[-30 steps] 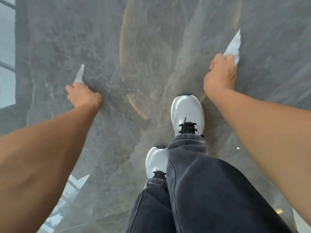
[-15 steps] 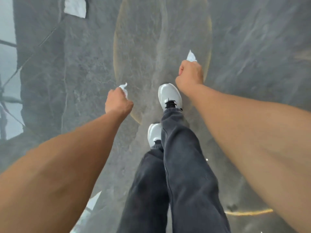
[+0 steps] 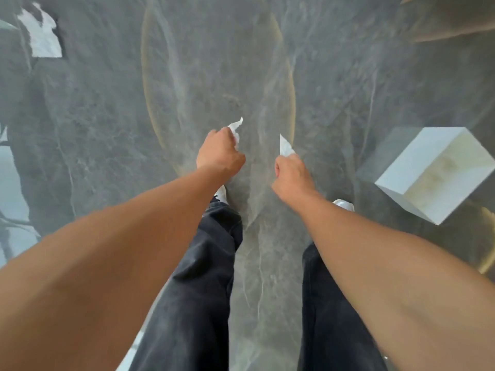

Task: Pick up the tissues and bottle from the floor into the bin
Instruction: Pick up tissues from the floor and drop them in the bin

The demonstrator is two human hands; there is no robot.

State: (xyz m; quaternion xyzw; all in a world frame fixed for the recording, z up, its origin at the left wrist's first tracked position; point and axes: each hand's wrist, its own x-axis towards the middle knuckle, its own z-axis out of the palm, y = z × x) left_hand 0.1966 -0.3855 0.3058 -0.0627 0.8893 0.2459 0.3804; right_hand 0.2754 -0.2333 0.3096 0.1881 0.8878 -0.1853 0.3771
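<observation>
Still out on the grey stone floor (image 3: 107, 116), far upper left: a loose white tissue (image 3: 42, 40), flat and untouched, well apart from both hands. Nearer the middle, left hand (image 3: 219, 153) balled into a fist around a crumpled tissue scrap (image 3: 235, 127), only a white tip poking past the knuckles. Just beside it, right hand (image 3: 290, 174) clenched likewise on a second scrap (image 3: 285, 145), its point sticking upward. Probably gripped this tightly so nothing flutters loose on the way to a bin. Far right, a pale block (image 3: 434, 172) on the floor; whether bin or not, cannot tell. No bottle in view.
</observation>
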